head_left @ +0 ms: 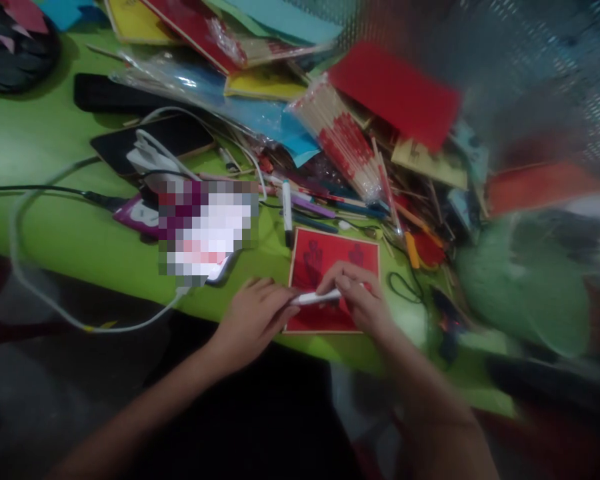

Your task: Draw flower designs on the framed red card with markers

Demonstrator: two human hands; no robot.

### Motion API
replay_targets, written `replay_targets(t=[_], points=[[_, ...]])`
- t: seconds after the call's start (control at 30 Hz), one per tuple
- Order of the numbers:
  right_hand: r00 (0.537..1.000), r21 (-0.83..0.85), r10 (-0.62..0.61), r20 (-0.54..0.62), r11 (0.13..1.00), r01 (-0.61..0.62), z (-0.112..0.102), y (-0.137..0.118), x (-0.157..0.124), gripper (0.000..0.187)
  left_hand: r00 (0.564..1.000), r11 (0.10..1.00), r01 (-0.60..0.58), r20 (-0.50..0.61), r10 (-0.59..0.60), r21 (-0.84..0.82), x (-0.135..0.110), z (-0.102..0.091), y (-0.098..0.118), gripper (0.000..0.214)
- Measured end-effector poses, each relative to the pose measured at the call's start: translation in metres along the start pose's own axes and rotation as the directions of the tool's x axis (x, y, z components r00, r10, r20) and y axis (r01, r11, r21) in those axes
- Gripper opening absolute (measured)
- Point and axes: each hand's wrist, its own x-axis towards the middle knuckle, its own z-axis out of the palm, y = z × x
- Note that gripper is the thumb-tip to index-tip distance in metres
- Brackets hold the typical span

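While left hand grips pen, right hand pinches.

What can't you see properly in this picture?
Head view only.
White stick, held by left hand and right hand: too blurred to identify.
Red card: hands cover its lower drawings.
Pixelated patch: masks whatever lies there.
Green shape at right: smeared by motion blur.

Lime-green table; dark floor below its near edge; blurred grey mesh upper right; dim light
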Motion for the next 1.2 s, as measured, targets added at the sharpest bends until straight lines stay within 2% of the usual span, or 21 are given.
replay_targets(t=[0.13, 0.3, 0.5, 0.57, 0.63, 0.73, 0.8, 0.83, 0.9, 1.0, 1.07, 1.1, 1.2], points=[[0.999, 0.031, 0.028, -0.036, 0.999, -0.027, 0.005, 0.014, 0.000, 0.036, 1.000, 1.000, -0.012, 0.013, 0.012, -0.006, -0.001, 0.000, -0.002, 0.033], [0.999, 0.076, -0.019, -0.040, 0.997, 0.022, 0.009, 0.031, 0.000, 0.032, 1.000, 1.000, -0.002, -0.010, 0.002, -0.008, -0.004, -0.001, -0.003, 0.033], [0.999, -0.011, -0.017, -0.044, 1.000, 0.017, 0.007, 0.016, 0.003, 0.033, 0.999, 1.000, 0.005, -0.045, -0.005, -0.010, -0.002, 0.002, 0.002, 0.031], [0.993, -0.004, -0.051, -0.104, 0.999, 0.051, -0.001, 0.006, 0.004, 0.028, 0.996, 0.998, 0.048, -0.075, -0.051, -0.042, 0.000, 0.004, 0.005, 0.029], [0.963, -0.036, -0.132, -0.236, 0.991, 0.127, -0.016, -0.003, 0.007, 0.024, 0.990, 0.992, 0.091, -0.095, -0.100, -0.092, 0.000, 0.005, 0.006, 0.042], [0.855, -0.242, -0.287, -0.433, 0.950, 0.197, -0.047, -0.012, 0.017, 0.024, 0.990, 0.988, 0.096, -0.093, -0.107, -0.120, -0.001, 0.006, 0.005, 0.050], [0.784, -0.382, -0.359, -0.506, 0.909, 0.169, -0.067, -0.015, 0.028, 0.023, 0.992, 0.991, 0.084, -0.082, -0.093, -0.102, -0.002, 0.007, 0.003, 0.048], [0.770, -0.427, -0.374, -0.518, 0.892, 0.146, -0.076, -0.016, 0.035, 0.023, 0.993, 0.993, 0.074, -0.079, -0.082, -0.092, -0.002, 0.007, 0.002, 0.047], [0.776, -0.501, -0.389, -0.495, 0.858, 0.110, -0.089, -0.013, 0.047, 0.022, 0.995, 0.996, 0.046, -0.081, -0.052, -0.072, -0.002, 0.007, 0.000, 0.043], [0.773, -0.638, -0.436, -0.461, 0.768, 0.052, -0.099, -0.005, 0.062, 0.014, 0.996, 0.999, -0.010, -0.093, 0.005, -0.050, -0.003, 0.008, -0.002, 0.037], [0.787, -0.742, -0.466, -0.404, 0.670, 0.015, -0.102, 0.000, 0.068, 0.009, 0.995, 0.999, -0.034, -0.098, 0.030, -0.038, -0.003, 0.009, -0.003, 0.033], [0.795, -0.805, -0.488, -0.361, 0.593, -0.002, -0.102, 0.001, 0.069, 0.007, 0.994, 0.999, -0.040, -0.102, 0.037, -0.032, -0.003, 0.009, -0.004, 0.032], [0.806, -0.956, -0.553, -0.211, 0.288, -0.052, -0.094, 0.002, 0.069, 0.007, 0.993, 0.999, -0.040, -0.107, 0.038, -0.016, -0.004, 0.010, -0.004, 0.032]])
